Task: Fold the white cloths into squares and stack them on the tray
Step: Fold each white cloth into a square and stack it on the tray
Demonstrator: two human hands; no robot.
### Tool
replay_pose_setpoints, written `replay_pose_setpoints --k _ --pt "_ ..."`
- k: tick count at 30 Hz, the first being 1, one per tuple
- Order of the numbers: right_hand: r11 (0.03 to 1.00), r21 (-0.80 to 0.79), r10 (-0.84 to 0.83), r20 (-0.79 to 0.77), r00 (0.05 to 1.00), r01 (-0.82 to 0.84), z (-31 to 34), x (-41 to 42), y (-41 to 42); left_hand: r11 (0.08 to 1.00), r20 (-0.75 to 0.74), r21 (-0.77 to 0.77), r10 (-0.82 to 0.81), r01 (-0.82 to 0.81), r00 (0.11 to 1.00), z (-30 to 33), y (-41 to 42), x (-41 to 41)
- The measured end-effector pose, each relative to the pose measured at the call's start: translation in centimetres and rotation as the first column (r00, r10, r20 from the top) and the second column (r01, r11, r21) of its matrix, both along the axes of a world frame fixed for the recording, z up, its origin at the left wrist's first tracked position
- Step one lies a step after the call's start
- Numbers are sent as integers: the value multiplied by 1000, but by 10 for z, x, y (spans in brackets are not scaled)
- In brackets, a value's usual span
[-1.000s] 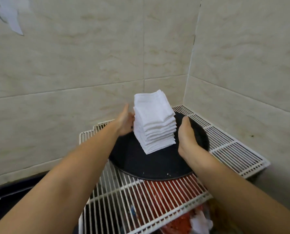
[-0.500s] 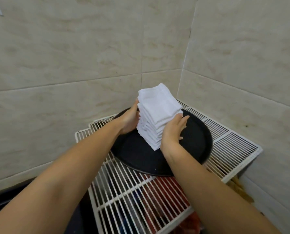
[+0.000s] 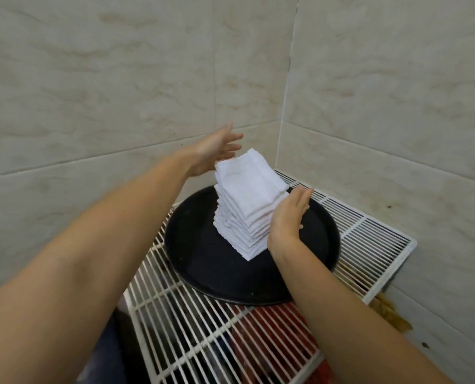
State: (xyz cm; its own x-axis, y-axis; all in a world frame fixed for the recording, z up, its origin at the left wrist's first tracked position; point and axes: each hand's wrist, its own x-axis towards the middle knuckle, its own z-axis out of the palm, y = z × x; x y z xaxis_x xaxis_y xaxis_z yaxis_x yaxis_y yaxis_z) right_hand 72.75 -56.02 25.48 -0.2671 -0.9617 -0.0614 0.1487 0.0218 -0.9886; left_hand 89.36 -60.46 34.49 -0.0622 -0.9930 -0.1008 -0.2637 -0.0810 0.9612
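Nearest, two bare forearms reach in from the bottom corners over a white wire rack (image 3: 192,325), through whose bars red and dark items show, too blurred to identify. On the rack, toward its far corner where two beige tiled walls (image 3: 120,79) meet, sits a round black tray (image 3: 203,261), its near rim overhanging the middle of the rack. A tall stack of folded white square cloths (image 3: 244,206) stands on the tray, just past its centre, leaning slightly toward the far corner. The right hand (image 3: 287,217) lies flat against the stack's right side, fingers straight and pressed together, palm touching the cloth edges; nothing is pinched. Farther back, the left hand (image 3: 214,151) hovers at the stack's upper left with fingers spread open, apparently just clear of the top cloth, though contact at the heel of the palm cannot be ruled out.
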Motion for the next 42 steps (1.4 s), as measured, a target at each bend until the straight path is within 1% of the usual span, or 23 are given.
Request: replay_pose_setpoints --k 1,2,3,4,5,7,9,10,12,15,17,19,22,25,26,27,28,30,32,34,37,39,42 --pt "1000 -7 3 -18 1000 -3 1 2 0 999 148 -6 -51 52 988 9 -2 -7" --pt "1000 -17 4 -37 999 -5 1 4 0 994 286 6 -106 109 952 14 -3 -14" --pt "1000 -27 3 -59 998 -5 1 7 1 987 386 28 -159 161 908 14 -4 -20" --pt "999 -36 2 -77 997 -4 0 8 0 980 439 69 -199 188 876 11 -6 -22" --pt "999 -44 1 -96 995 -5 0 9 0 972 448 115 -235 205 862 4 -8 -22" --pt "999 -52 0 -122 993 -6 -1 10 -3 963 385 195 -250 186 889 -11 -10 -18" --pt "999 -45 -2 -130 991 -4 -1 9 -6 964 305 246 -176 102 936 -24 -10 -13" --pt "999 -39 -2 -128 992 -3 -1 9 -6 966 273 250 -136 66 953 -28 -7 -12" --pt "1000 -27 -3 -110 994 0 -2 9 -6 964 199 258 -118 64 973 -35 -3 -13" --pt "1000 -8 -22 -70 997 22 -7 10 -6 956 93 279 -125 95 988 -45 -2 -16" --pt "999 -17 -41 -42 998 40 -10 12 -6 954 11 287 -98 91 995 -48 2 -19" --pt "999 -28 -25 -10 1000 25 -10 14 -8 953 -67 286 -80 96 995 -48 5 -19" --pt "999 -25 49 67 997 -47 -10 7 -14 966 -202 257 39 14 979 -49 10 -9" --pt "981 32 181 216 959 -192 5 -21 -34 963 -337 236 209 -132 918 -60 20 5" --pt "960 46 257 237 937 -275 10 -31 -44 946 -385 229 303 -228 872 -62 27 3" --pt "920 62 364 231 902 -387 14 -41 -56 911 -426 225 412 -347 806 -68 35 -1" --pt "862 77 476 216 853 -501 18 -49 -66 861 -455 217 507 -461 732 -73 45 -8" --pt "695 124 683 194 705 -708 18 -55 -79 757 -489 260 639 -599 594 -86 65 -29" --pt "563 168 791 175 587 -809 12 -53 -85 697 -533 335 695 -634 483 -97 75 -52" --pt "501 199 833 151 532 -842 6 -48 -87 671 -566 379 713 -637 414 -102 76 -72" --pt "466 192 857 144 495 -864 0 -44 -87 685 -586 359 694 -634 418 -105 73 -96" --pt "443 171 870 156 468 -880 -2 -43 -87 674 -586 357 701 -647 407 -103 75 -103" --pt "403 143 902 107 419 -904 -4 -40 -81 660 -600 342 701 -669 385 -90 77 -104"
